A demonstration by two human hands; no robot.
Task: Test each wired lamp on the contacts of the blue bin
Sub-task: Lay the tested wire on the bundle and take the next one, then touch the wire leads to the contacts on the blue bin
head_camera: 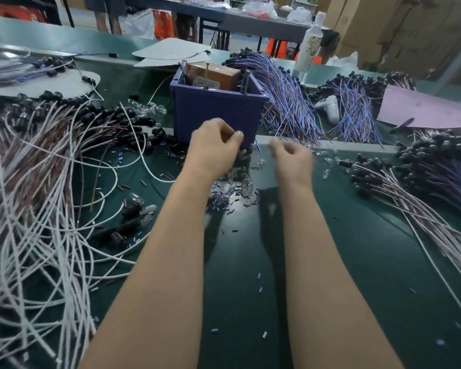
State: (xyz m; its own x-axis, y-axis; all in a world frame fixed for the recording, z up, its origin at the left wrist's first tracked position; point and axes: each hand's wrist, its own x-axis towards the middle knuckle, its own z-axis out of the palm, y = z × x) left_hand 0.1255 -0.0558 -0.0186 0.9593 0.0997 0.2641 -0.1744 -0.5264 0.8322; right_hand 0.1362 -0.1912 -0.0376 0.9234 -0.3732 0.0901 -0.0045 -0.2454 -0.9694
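The blue bin (218, 110) stands on the green table, with a brown box (213, 75) inside. Two upright metal contacts (206, 75) (246, 81) rise at its rim. My left hand (213, 147) hovers in front of the bin's near wall. Its fingers are curled and the thumb is against the forefinger; anything it pinches is hidden. My right hand (290, 155) is just right of the bin's corner, blurred, with curled fingers. Loose glass bulbs (240, 182) lie below both hands. Wired lamps with black sockets are piled at the left (64, 145) and right (423, 177).
Blue and brown wired lamps (285, 102) fan out right of the bin. Small cut sleeve pieces (218, 201) litter the mat. A white controller-like object (330, 107), a pink sheet (423, 110) and a white bottle (313, 43) sit behind. A person stands beyond the far table.
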